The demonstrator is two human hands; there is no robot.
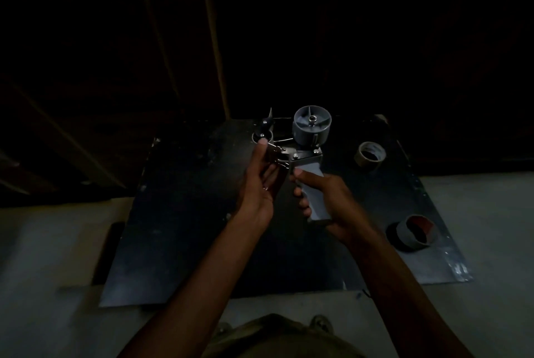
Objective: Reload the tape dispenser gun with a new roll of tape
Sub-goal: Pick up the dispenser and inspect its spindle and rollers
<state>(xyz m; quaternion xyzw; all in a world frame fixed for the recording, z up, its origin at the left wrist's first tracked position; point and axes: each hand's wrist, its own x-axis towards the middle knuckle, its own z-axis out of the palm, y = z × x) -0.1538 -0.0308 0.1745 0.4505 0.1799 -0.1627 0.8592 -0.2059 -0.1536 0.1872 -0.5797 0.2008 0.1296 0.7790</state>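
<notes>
I hold a grey tape dispenser gun [310, 137] above a dark mat [187, 227]. Its spool hub points up and carries no roll. My right hand [323, 198] grips the pistol handle. My left hand [264, 181] holds the metal front end near the roller and blade, thumb up on the metal plate. A tape roll [370, 156] lies on the mat to the right. A second roll or core with a reddish inside [414, 232] lies nearer on the right.
The scene is very dim. Dark cardboard boxes [115, 83] stand behind the mat at the left and back. Pale floor [52, 256] surrounds the mat. My knee and shoes show at the bottom edge.
</notes>
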